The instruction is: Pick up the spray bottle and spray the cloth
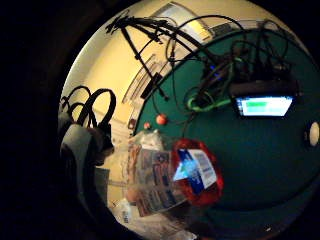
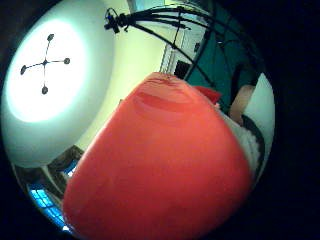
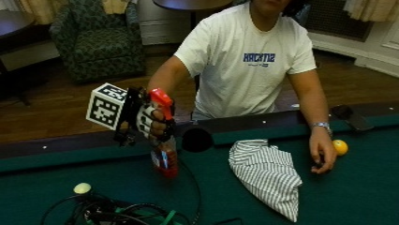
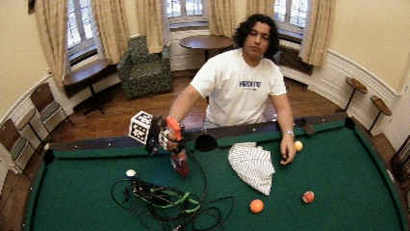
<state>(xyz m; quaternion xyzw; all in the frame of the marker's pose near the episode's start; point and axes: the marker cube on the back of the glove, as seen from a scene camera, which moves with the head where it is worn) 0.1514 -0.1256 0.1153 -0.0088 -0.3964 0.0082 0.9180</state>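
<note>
Outside view, gloved right hand gripping spray bottle, lifted

The person stands at the far side of the bench, leaning slightly forward. The right arm reaches down and forward, elbow bent, and the gloved right hand is raised above the bench surface, its fingers curled in a grip around the neck of the spray bottle. The bare left hand rests on the bench, arm nearly straight, fingers relaxed and pointing down.
</note>
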